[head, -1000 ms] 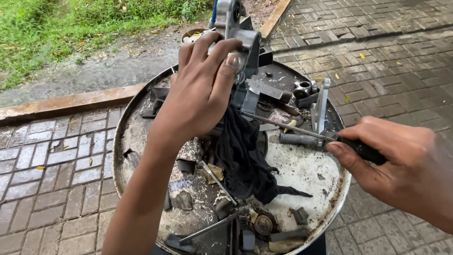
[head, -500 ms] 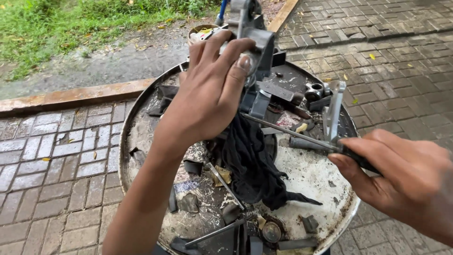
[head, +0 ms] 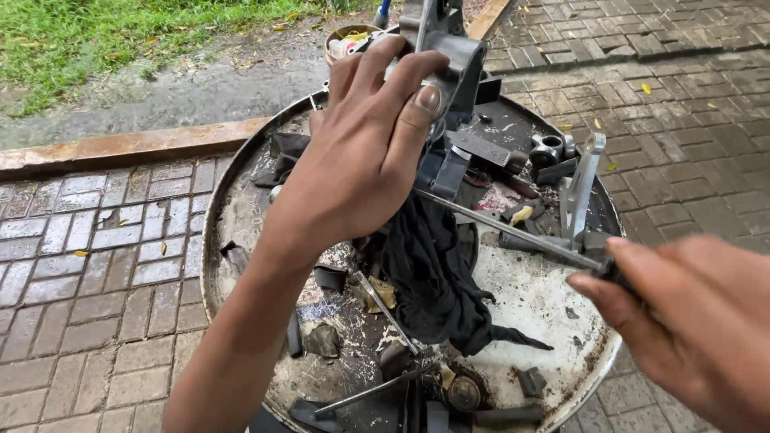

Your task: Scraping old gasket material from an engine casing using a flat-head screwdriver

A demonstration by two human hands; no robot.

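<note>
Outdoors, a brick-paved yard runs up to a strip of wet ground and grass, and on the paving stands a round, rusty metal drum top that serves as a table. The left hand has its fingers curled tightly over a grey metal bracket part, thumb pressed against its side, holding it upright above the far half of the drum top. The right hand is closed around the dark handle of a long screwdriver, whose shaft slants up and left so the tip sits at the lower end of the bracket part, just under the left palm. Judging by this, the step in hand is working a fastener or prying at the base of the part; the next move seems to call for a steady grip with the left hand while the right turns or levers without slipping. Beneath them hangs one black rag, draped down toward the middle. Around it lie one upright flat metal lever, one small ring-shaped fitting, two thin rods and several dark scraps too jumbled to count. One small tub sits beyond the rim.
</note>
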